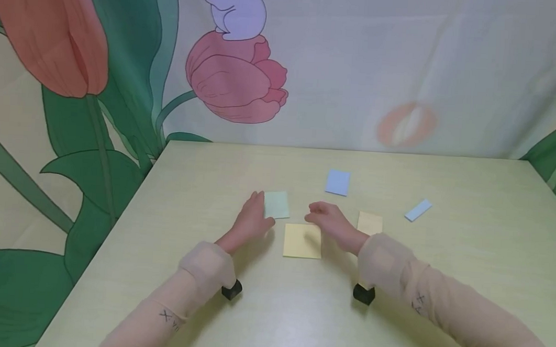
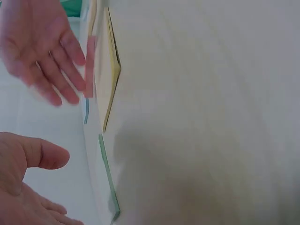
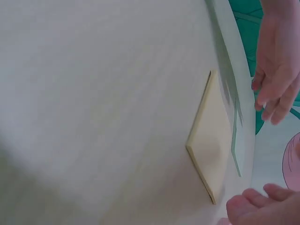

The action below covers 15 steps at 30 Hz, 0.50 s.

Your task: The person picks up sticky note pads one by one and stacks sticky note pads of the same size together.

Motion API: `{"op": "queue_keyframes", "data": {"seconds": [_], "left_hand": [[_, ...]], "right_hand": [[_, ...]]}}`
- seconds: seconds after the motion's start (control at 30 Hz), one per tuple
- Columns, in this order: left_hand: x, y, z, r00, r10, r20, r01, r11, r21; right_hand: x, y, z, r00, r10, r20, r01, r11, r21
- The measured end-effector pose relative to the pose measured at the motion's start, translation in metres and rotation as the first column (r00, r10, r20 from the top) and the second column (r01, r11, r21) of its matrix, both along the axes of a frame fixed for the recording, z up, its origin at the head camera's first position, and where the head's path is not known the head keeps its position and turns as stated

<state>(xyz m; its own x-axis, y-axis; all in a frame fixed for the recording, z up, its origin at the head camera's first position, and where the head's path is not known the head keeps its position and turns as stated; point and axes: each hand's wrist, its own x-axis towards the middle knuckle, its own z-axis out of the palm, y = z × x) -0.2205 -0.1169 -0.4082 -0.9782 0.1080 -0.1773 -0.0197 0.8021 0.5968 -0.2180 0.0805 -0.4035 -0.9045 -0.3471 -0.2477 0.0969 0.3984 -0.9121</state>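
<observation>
In the head view my left hand [image 1: 248, 222] is beside a pale green sticky-note pad [image 1: 277, 205], fingers near its left edge. Its fingers look extended and the thumb stands apart; I see nothing held. To the right, my right hand [image 1: 335, 225] hovers with loose fingers by the upper right corner of a yellow sticky-note pad [image 1: 301, 242]. The left wrist view shows the right palm with its fingers extended, holding nothing. A cream pad [image 1: 370, 222] lies partly hidden behind the right wrist. Past the yellow pad, a pink strip [image 2: 90, 70] shows in the left wrist view.
A blue square pad [image 1: 338, 182] lies farther back on the pale table [image 1: 466, 267]. Off to the right is a narrow light-blue strip [image 1: 418, 210], set at a slant. Behind the table hangs a cloth [image 1: 340, 66] printed with tulips.
</observation>
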Motion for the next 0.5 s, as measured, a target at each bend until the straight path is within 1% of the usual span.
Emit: {"op": "queue_keyframes", "data": {"seconds": [0.1,0.17,0.2,0.27,0.33,0.4,0.5], "left_hand": [[0.008,0.0,-0.001,0.999,0.048,0.011,-0.049,0.992,0.12],[0.012,0.001,-0.001,0.997,0.077,0.03,-0.081,0.978,0.194],[0.014,0.001,-0.001,0.996,0.085,0.036,-0.091,0.967,0.238],[0.017,0.002,-0.001,0.993,0.104,0.057,-0.117,0.941,0.317],[0.02,0.003,0.0,0.986,0.134,0.099,-0.162,0.911,0.379],[0.021,0.003,0.001,0.977,0.157,0.146,-0.206,0.878,0.433],[0.023,0.003,0.002,0.957,0.179,0.228,-0.269,0.838,0.474]], "right_hand": [[-0.009,-0.005,0.002,1.0,0.026,0.016,-0.025,1.0,-0.014],[-0.014,-0.009,0.004,0.999,0.034,0.037,-0.033,0.999,-0.041],[-0.016,-0.011,0.004,0.998,0.043,0.047,-0.04,0.998,-0.055],[-0.019,-0.015,0.005,0.996,0.045,0.081,-0.037,0.995,-0.093],[-0.02,-0.019,0.006,0.992,0.043,0.117,-0.027,0.991,-0.133],[-0.021,-0.023,0.005,0.988,0.051,0.147,-0.025,0.985,-0.169],[-0.022,-0.028,0.005,0.98,0.052,0.191,-0.011,0.978,-0.21]]}}
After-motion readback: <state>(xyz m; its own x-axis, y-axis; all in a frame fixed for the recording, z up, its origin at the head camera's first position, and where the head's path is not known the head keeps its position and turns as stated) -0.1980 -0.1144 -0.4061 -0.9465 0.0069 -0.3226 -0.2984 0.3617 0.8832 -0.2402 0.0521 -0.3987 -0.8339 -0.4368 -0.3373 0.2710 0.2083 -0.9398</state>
